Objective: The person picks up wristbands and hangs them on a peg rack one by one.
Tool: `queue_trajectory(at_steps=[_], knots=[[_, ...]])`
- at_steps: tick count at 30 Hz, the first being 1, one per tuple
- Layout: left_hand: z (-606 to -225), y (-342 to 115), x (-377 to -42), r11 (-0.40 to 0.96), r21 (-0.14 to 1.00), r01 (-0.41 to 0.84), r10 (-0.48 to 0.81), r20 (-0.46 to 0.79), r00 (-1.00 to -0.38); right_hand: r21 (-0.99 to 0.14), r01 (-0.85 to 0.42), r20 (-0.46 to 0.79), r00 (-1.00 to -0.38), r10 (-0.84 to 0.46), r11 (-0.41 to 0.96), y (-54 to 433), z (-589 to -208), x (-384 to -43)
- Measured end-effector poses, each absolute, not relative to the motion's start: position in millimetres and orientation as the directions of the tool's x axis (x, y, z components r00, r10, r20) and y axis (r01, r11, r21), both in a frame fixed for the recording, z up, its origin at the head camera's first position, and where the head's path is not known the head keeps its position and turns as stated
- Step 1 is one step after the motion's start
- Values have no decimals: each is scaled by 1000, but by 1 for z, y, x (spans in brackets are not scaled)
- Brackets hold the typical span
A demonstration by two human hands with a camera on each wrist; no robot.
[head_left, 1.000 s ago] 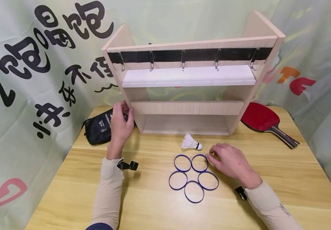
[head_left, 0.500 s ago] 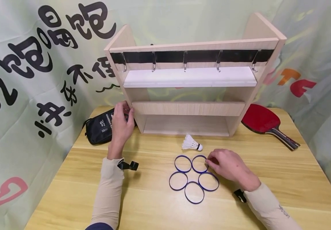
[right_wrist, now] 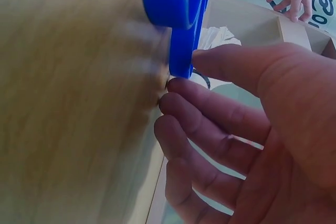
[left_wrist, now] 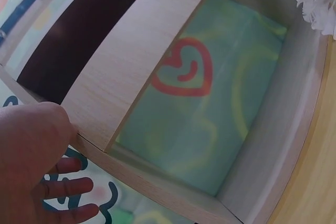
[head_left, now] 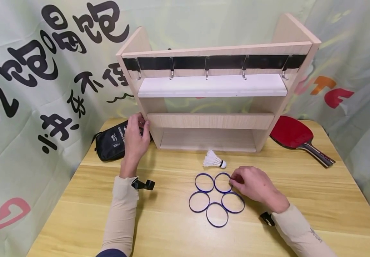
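The right hand point(head_left: 252, 182) is pinching the rim of the upper-right blue ring point(right_wrist: 181, 53) between thumb and index finger, so its grip is narrow while the other fingers are curling in loosely. That ring is lying flat on the counter point(head_left: 172, 228), just left of the wrist, with no long axis to follow; the right hand is meeting it from the side of the counter's right edge.

The left hand point(head_left: 135, 141) is staying well apart, nearer the counter's back left corner. Its thumb is resting on the left side panel of the hook rack point(head_left: 210, 121), and three fingers are reaching loosely outside; its index finger is not showing clearly.

Close around the pinched ring, the upper-left ring point(head_left: 196, 182) and lower-right ring point(head_left: 244, 203) are seemingly touching it. The lower-left ring point(head_left: 189, 202) and bottom ring point(head_left: 217, 226) are completing the cluster.

A shuttlecock point(head_left: 213, 160) is lying between the rings and the rack, which is standing toward the counter's back edge with five bare hooks point(head_left: 207, 67). A black pouch point(head_left: 109, 142) is lying partly behind the left hand; a red table-tennis paddle point(head_left: 291, 132) is lying toward the back right corner.
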State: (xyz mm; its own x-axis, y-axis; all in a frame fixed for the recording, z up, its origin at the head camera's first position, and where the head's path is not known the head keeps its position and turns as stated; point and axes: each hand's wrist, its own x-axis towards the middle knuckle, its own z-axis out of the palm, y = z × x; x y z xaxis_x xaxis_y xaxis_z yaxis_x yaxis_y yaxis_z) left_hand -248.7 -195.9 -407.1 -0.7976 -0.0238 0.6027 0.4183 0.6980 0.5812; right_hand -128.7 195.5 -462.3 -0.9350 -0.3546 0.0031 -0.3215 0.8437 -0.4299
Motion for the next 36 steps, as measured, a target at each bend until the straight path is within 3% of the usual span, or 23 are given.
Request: queue_trajectory(at_steps=[13, 23, 32, 36], knots=[[-408, -196, -250, 737, 553, 389, -28, 600, -799, -486, -289, 53, -952, -302, 825, 195, -464, -130], [-406, -195, -250, 744, 550, 379, -23, 588, -809, -599, -250, 73, -963, -259, 761, 194, -463, -130], [-407, -196, -249, 746, 553, 371, -29, 584, -811, -824, -225, 87, -957, -276, 521, 197, -463, -131], [-407, -195, -249, 749, 546, 374, -29, 591, -806, -864, -196, 75, -961, -266, 465, 200, -459, -133]])
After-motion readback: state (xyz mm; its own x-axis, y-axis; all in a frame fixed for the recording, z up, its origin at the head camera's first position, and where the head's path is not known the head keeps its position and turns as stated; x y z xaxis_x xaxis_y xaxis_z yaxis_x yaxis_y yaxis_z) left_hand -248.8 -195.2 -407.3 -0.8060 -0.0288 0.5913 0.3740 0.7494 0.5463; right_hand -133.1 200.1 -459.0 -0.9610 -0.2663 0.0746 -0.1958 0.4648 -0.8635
